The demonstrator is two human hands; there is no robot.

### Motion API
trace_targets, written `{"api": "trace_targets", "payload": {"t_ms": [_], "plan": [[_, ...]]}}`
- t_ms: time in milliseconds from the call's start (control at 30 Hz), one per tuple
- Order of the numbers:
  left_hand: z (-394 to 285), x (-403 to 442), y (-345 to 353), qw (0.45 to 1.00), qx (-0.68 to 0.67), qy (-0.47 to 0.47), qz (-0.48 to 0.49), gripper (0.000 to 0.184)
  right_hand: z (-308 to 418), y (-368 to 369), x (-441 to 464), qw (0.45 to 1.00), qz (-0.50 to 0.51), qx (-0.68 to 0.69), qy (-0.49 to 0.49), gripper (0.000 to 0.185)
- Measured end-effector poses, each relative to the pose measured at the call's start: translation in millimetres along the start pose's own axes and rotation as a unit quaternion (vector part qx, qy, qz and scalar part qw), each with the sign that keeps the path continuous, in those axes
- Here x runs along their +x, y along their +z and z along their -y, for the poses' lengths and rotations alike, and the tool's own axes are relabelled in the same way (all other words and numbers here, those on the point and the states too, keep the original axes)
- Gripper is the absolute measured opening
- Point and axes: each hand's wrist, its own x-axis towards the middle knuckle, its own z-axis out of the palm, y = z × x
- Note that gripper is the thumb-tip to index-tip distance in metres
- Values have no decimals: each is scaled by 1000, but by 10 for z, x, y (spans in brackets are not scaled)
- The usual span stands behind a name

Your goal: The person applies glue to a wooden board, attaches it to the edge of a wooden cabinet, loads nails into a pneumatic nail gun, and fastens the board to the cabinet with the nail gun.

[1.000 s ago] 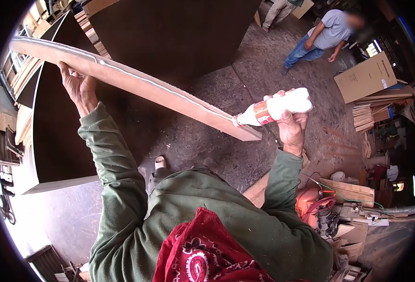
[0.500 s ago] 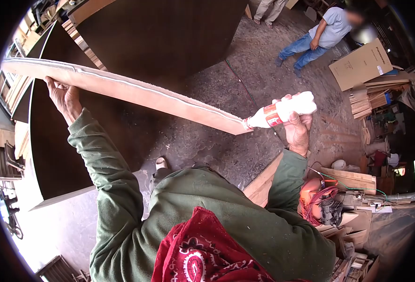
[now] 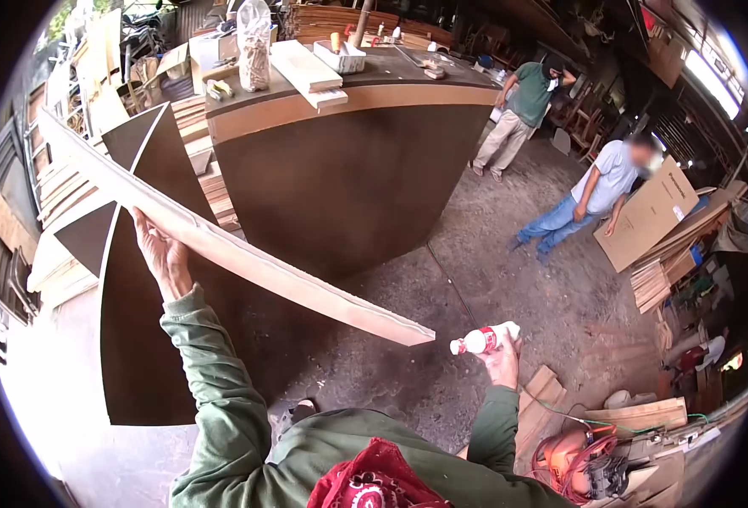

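My left hand (image 3: 166, 254) grips a long, thin wooden strip (image 3: 281, 279) from below, nearer its far left end. A whitish line of what looks like glue runs along the strip's upper edge. The strip slants down from upper left to the middle of the view. My right hand (image 3: 502, 364) is closed around a plastic bottle (image 3: 485, 339) of white liquid with a red label. The bottle lies tilted almost level, its neck pointing left. A small gap separates the neck from the strip's near end.
A dark-sided workbench (image 3: 348, 178) carries boards (image 3: 310, 72), a white tray (image 3: 340, 57) and a bag (image 3: 253, 51). Two people (image 3: 526, 106) stand beyond, one beside a cardboard sheet (image 3: 649, 216). An orange machine (image 3: 573, 457) with a hose sits at lower right.
The bottle's neck has come away from the strip's end, and my right hand has moved back from it. My view has tilted up, showing the bench top and more of the people.
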Motion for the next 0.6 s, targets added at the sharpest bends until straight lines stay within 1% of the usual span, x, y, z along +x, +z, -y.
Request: {"api": "trace_targets", "payload": {"t_ms": [67, 100, 133, 200, 233, 267, 300, 333, 400, 467, 500, 533, 567, 600], "plan": [[-117, 91, -8, 999, 29, 40, 3, 40, -218, 209, 148, 999, -40, 22, -1, 66], [-164, 117, -19, 997, 46, 58, 1, 41, -256, 381, 204, 999, -45, 22, -11, 72], [-190, 126, -22, 996, 66, 62, -3, 42, -187, 658, 210, 1000, -17, 20, -12, 71], [-203, 103, 38, 990, 113, 77, -17, 44, -108, 980, 469, 996, 82, 10, -45, 76], [-165, 83, 101, 983, 148, 108, -25, 46, -14, 1280, 544, 994, 87, -1, -60, 73], [-110, 106, 167, 974, 147, 170, -31, 41, 126, 1644, 617, 992, 103, -13, -69, 70], [-188, 234, -27, 968, 131, 205, -58, 38, 220, 1913, 786, 988, 135, -9, -72, 68], [-153, 261, 13, 948, 166, 255, -87, 36, 315, 2142, 994, 984, 163, -4, -76, 66], [-134, 173, 249, 979, 98, 172, -57, 32, 518, 2669, 1470, 971, 224, -10, -89, 60], [-135, 221, 183, 969, 106, 206, -92, 33, 758, 3268, 1860, 957, 279, -38, -74, 54], [-177, 236, 96, 969, 107, 196, -102, 33, 802, 3592, 2020, 952, 302, -22, -36, 51], [-213, 283, -60, 965, 126, 220, -66, 32, 964, 3912, 2200, 948, 319, -3, -11, 48], [-181, 232, -59, 960, 139, 234, -65, 32, 1041, 4183, 2313, 936, 350, 40, 14, 41], [-171, 169, 2, 967, 132, 199, -87, 34, 1127, 4471, 2336, 930, 357, 73, 55, 36]]}}
